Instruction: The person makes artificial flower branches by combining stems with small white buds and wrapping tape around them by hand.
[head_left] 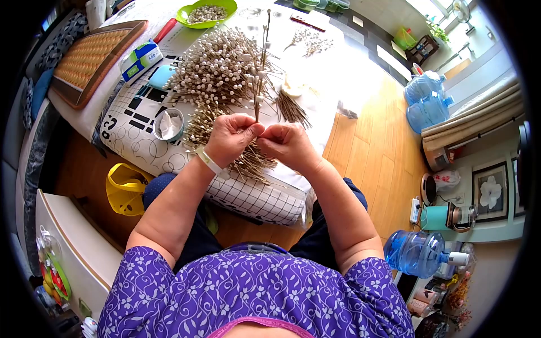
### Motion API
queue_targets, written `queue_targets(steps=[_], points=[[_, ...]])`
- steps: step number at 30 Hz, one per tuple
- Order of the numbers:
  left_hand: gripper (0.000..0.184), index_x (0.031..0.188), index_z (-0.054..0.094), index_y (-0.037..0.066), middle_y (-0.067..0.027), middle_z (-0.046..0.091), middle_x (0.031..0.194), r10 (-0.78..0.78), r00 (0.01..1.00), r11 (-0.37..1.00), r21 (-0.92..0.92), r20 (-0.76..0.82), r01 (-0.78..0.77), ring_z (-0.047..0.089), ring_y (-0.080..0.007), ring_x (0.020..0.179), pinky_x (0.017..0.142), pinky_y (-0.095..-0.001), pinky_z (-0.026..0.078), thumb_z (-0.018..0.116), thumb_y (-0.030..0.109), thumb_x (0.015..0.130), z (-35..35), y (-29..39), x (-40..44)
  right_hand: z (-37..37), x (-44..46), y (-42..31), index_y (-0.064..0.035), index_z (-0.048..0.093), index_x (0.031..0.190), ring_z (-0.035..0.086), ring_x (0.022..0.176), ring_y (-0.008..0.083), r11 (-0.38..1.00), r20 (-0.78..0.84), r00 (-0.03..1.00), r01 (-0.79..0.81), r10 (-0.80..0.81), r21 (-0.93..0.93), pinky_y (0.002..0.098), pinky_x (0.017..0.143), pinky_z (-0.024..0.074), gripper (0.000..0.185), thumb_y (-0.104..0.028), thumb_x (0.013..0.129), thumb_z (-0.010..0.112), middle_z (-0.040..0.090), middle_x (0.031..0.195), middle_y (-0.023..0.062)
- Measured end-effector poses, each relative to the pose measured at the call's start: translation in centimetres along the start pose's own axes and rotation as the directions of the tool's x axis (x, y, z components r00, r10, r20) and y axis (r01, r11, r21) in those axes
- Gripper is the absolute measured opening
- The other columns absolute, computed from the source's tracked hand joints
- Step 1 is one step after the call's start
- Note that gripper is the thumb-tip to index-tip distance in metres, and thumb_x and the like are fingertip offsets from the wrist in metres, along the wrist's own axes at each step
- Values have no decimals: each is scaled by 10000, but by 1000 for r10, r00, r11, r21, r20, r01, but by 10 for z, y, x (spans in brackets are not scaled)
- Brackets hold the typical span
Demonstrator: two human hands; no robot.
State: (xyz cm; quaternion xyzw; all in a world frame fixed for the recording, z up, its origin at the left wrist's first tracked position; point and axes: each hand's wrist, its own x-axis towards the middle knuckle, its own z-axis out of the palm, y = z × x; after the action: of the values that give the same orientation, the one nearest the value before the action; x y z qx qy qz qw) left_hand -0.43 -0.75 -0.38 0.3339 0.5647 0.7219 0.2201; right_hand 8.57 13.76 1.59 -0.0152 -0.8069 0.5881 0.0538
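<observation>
Nearest, the purple shirt with a pale leaf print (248, 293) fills the bottom, partly covering the dark trousers (198, 239). Both bare forearms reach forward and angle inward, so the hands nearly meet over the cloth. The left hand (228, 137), a pale band (212, 163) at its wrist, has its grip clamped, thumb against fingers, on a slender upright brown stem with small white beads (257, 104); the stem's lower end is hidden by the fingers. The right hand (288, 144) is just beside it, thumb and fingertips pinched together; whether anything thin lies between them is too small to tell.

Below and behind the hands, a loose bundle of brown stems with pale tips (248, 167) lies on the black-and-white patterned cloth (248, 198), its middle partly blocked by the left hand. Left of it is a round white tub (158, 133) with white material inside. Farther, a dense heap of white-beaded brown stems (217, 67) stands behind the upright stem, with a smaller brown bunch (291, 107) to its right. Farthest, a lime-green tray of beads (206, 14) is cut off by the top edge.
</observation>
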Motion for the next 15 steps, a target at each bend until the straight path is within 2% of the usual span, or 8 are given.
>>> queue_targets(steps=[1, 5, 8, 10, 11, 13, 15], points=[[87, 820, 631, -25, -25, 629, 729, 9, 1000, 1000, 26, -14, -8, 558, -52, 679, 605, -182, 466, 631, 60, 805, -1, 0, 0, -1, 0, 2, 7, 622, 749, 473, 500, 44, 996, 33, 999, -42, 40, 72, 232, 475, 415, 122, -115, 751, 622, 552, 532, 58], [82, 830, 608, -19, -41, 631, 780, -31, 999, 999, -15, 28, 31, 580, -75, 720, 656, -199, 485, 641, 46, 792, -8, -2, 0, 2, 2, 6, 10, 619, 749, 454, 487, 46, 997, 38, 999, 4, -7, 73, 235, 462, 402, 126, -116, 756, 622, 538, 521, 54], [97, 865, 612, -18, -32, 623, 792, -66, 994, 998, 26, 82, 64, 577, -80, 730, 674, -202, 483, 634, 50, 800, -6, -2, 0, 4, 2, 6, 10, 618, 752, 430, 469, 53, 998, 12, 998, 64, -65, 5, 243, 447, 385, 121, -111, 759, 616, 521, 508, 46], [100, 809, 633, -21, -21, 610, 753, -63, 998, 993, -97, -25, 60, 545, -55, 689, 620, -189, 456, 640, 78, 803, 8, 8, 0, 2, 1, 1, 5, 621, 754, 410, 456, 61, 993, -11, 997, 75, -77, -86, 247, 438, 371, 113, -108, 757, 613, 496, 495, 51], [100, 809, 633, -21, -21, 610, 753, -61, 998, 994, -98, -25, 58, 545, -55, 689, 620, -189, 456, 640, 78, 803, 8, 7, 1, 0, 2, 2, 5, 621, 754, 410, 456, 61, 993, -11, 997, 76, -78, -88, 247, 438, 371, 113, -108, 757, 613, 496, 495, 51], [114, 820, 635, -27, -34, 616, 806, 85, 996, 996, 35, 21, -85, 550, -60, 720, 646, -191, 456, 640, 86, 804, 6, -1, 1, 1, 1, 4, -1, 626, 759, 429, 454, 66, 992, -18, 997, 79, -81, -98, 253, 445, 383, 113, -113, 750, 618, 500, 498, 74], [103, 820, 638, -27, -31, 621, 780, 72, 997, 997, 0, 15, -72, 555, -62, 702, 635, -190, 460, 641, 74, 799, 0, -5, 0, 2, 0, 5, -6, 629, 764, 441, 453, 72, 997, -25, 998, 51, -53, -59, 260, 448, 389, 112, -116, 747, 621, 507, 504, 84]])
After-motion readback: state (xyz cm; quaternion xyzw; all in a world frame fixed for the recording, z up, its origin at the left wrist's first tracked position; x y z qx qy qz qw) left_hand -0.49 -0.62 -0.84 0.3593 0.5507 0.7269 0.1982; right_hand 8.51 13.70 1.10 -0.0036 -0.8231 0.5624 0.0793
